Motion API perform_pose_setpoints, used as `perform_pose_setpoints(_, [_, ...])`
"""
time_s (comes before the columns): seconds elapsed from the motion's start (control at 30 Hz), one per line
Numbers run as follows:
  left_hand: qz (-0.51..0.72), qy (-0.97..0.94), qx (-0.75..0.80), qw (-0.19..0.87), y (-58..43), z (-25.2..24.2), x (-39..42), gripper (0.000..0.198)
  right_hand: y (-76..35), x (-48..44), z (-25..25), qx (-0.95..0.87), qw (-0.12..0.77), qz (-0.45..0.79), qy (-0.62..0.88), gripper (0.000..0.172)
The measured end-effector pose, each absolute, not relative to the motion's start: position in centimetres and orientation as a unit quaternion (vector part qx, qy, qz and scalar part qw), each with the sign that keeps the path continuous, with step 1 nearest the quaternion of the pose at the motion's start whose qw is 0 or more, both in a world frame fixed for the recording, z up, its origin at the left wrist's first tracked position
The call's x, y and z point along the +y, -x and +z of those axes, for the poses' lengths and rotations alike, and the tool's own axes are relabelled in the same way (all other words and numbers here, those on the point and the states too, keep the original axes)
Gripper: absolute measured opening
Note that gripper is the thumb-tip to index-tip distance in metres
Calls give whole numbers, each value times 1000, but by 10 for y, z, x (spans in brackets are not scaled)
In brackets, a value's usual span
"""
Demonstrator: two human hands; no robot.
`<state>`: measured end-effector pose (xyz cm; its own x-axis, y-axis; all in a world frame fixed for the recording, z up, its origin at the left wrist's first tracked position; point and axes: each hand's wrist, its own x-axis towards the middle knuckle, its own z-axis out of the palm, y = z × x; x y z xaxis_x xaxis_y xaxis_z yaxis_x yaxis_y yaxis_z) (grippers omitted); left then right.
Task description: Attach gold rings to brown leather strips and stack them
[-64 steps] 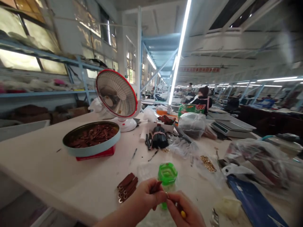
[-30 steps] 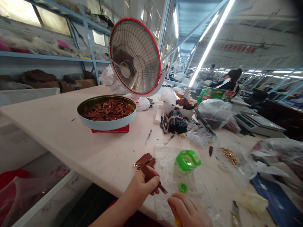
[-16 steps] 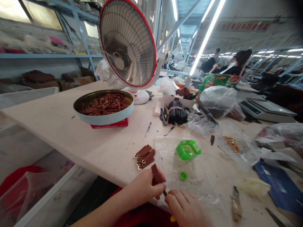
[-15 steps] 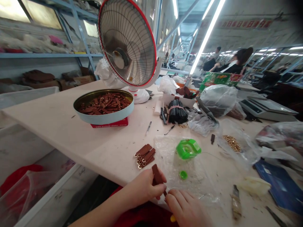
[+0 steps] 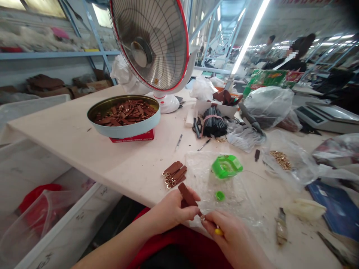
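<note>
My left hand (image 5: 172, 210) pinches a brown leather tab (image 5: 187, 194) between thumb and fingers, its wide end pointing up and away. At the tab's lower end my right hand (image 5: 231, 228) is closed, fingertips close to a small shiny metal bit. A yellow handle (image 5: 219, 232) pokes out of the right fist; the rest of that tool is hidden. Just beyond the left hand lies a small pile of finished-looking brown tabs with metal rings (image 5: 174, 174). A green plastic container (image 5: 226, 166) and a small green cap (image 5: 220, 195) rest on a clear plastic sheet (image 5: 193, 160).
A round tin (image 5: 123, 129) heaped with brown tabs sits on a red box (image 5: 133, 136), before a fan heater (image 5: 151, 45). Gold metal pieces (image 5: 280, 160) lie in a clear bag at right. A taped blade (image 5: 281, 228) and a scale (image 5: 325, 116) are further right.
The view has tilted down slightly. My right hand has turned at the tab's lower end, so its fingertips and more of the yellow handle show. The left hand keeps its hold.
</note>
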<state>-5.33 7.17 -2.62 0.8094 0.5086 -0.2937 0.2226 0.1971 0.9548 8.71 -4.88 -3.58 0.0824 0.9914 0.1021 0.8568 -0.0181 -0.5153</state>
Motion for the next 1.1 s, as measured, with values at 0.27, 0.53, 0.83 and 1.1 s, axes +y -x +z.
perform_pose_setpoints(0.27, [210, -677, 337, 619, 52, -25, 56, 13, -77, -44, -34, -560, 361, 274, 694, 20])
perform_pose_setpoints(0.53, [172, -670, 336, 639, 51, -31, 55, 16, -74, -44, -48, -574, 392, 248, 675, 18])
perform_pose_setpoints(0.83, [168, -753, 327, 546, 52, -21, 48, 15, -72, -42, -50, -524, 422, 282, 684, 24])
perform_pose_setpoints(1.1, [183, -630, 349, 669, 45, -29, 46, 16, -78, -45, -53, -590, 386, 228, 672, 19])
